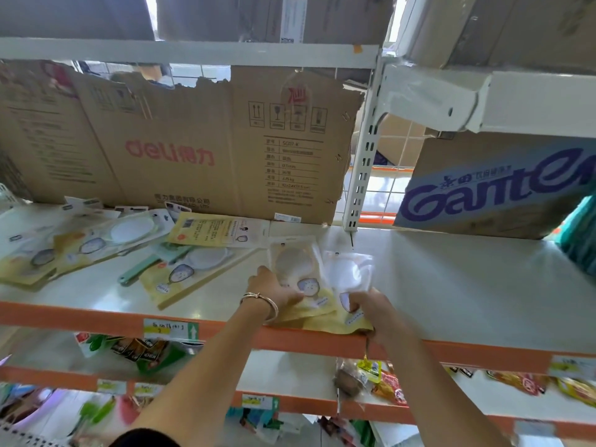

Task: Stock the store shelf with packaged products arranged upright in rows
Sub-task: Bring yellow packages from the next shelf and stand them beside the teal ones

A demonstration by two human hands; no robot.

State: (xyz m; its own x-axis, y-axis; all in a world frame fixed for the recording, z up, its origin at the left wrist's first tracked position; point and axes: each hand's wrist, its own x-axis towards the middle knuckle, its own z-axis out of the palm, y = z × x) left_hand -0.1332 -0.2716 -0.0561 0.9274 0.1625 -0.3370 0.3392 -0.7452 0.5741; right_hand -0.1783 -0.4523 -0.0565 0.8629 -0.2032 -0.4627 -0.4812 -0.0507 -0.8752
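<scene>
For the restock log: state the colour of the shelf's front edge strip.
Orange front edge strip, clearest in the head view.

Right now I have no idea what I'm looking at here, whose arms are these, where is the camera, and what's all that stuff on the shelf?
There is no machine here: the arms belong to a person stocking a store shelf. The one picture comes from a camera worn on the person's head, looking forward and down, which is why both arms reach up into view. The left hand, with a bangle on its wrist, and the right hand each hold a flat yellow packet near the shelf's orange front edge. More of the same packets lie flat and scattered to the left, not upright. Behind them stands a torn cardboard sheet; on the right sits a blue-printed carton. Lower shelves hold other goods, too blurred to name.
</scene>
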